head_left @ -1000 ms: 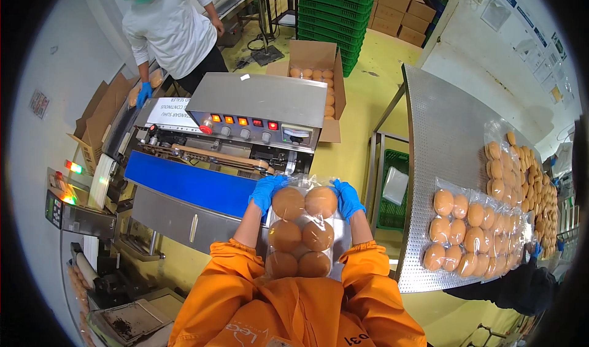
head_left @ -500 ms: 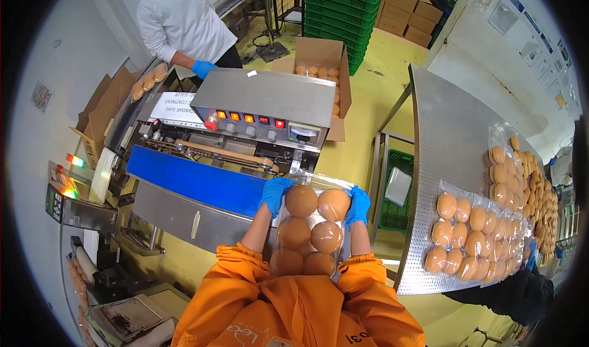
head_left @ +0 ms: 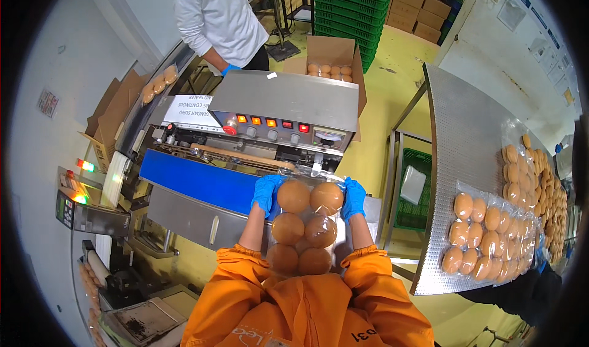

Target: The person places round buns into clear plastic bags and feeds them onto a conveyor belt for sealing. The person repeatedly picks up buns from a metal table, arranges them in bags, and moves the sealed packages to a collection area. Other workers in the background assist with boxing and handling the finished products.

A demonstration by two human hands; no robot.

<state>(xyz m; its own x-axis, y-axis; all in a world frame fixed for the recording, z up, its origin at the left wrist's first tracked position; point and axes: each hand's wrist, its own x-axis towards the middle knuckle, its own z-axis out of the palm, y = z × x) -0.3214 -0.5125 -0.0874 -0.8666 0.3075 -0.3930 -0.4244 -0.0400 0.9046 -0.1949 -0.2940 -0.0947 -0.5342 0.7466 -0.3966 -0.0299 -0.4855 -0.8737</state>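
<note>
A clear plastic bag of round brown buns (head_left: 288, 228) is stretched between my gloved hands, close in front of my orange sleeves. My left hand (head_left: 265, 194) is closed on the bag's upper left corner, beside the end of a blue conveyor belt (head_left: 196, 180). At the upper right corner, my right hand (head_left: 354, 198) pinches the plastic. The bag's flat top edge lies at the right end of a steel band sealing machine (head_left: 285, 99), close below its housing. Lit orange and red switches show on the machine's front panel.
To the right, a perforated steel table (head_left: 438, 236) carries many bagged buns (head_left: 491, 243). Behind the machine stand an open carton of buns (head_left: 362, 83), stacked green crates (head_left: 353, 16) and a person in white (head_left: 218, 22). A control unit with lights (head_left: 83, 197) is at left.
The view has shifted, so the machine and table sit farther right. My hands still grip the bag, whose top edge is nearer the machine's right end. The person behind has lowered a gloved hand.
</note>
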